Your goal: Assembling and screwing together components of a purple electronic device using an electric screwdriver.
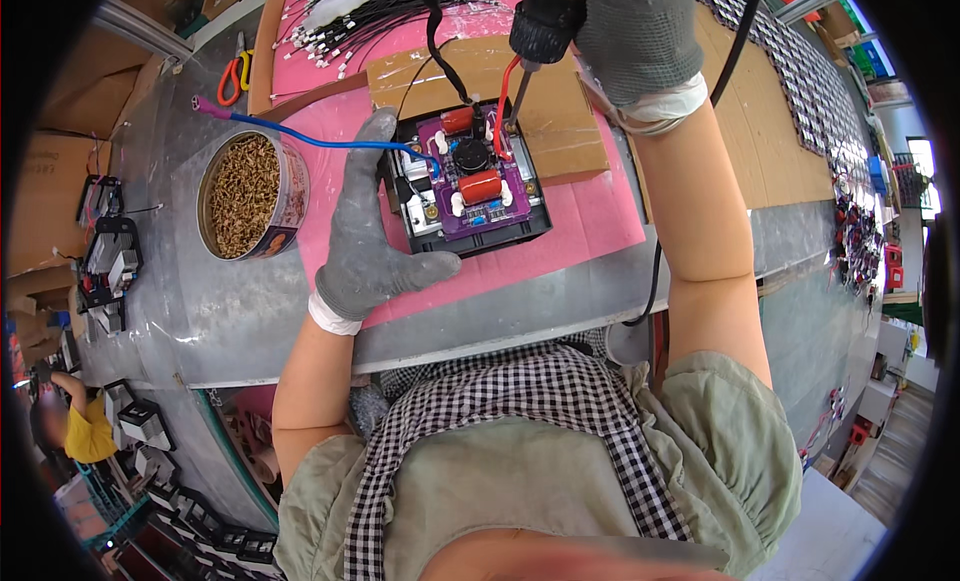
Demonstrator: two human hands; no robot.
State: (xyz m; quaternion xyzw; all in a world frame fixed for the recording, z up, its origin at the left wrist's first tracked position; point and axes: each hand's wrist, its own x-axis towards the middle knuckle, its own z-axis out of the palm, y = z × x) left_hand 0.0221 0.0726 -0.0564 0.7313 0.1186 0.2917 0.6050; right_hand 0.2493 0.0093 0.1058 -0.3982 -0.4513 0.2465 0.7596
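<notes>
On a flat pink sheet (590, 227) over the grey metal tabletop (180, 311), a purple square circuit board (450, 186) with two red cylinders (480, 188), seated in a shallow black plastic housing (482, 243). Left of the board, the grey-gloved left grip (365, 231), thumb and fingers apart, fingers along the housing's side and thumb by its near edge; likely spread so to stop the housing turning without covering the board. Beyond the board to the right, the grey-gloved right grip (640, 46), clamped around a black power screwdriver (546, 26), bit down towards the board's far right corner; apparently kept steep for straight pressure. No telling about contact between tip and screw. Stretched left from the board across the left grip's fingers, a blue insulated wire (320, 142), conveniently clear of the bit. Further left of the board, a round open tin (290, 196) of brass-coloured screws (243, 196), presumably parked there for easy reach.
</notes>
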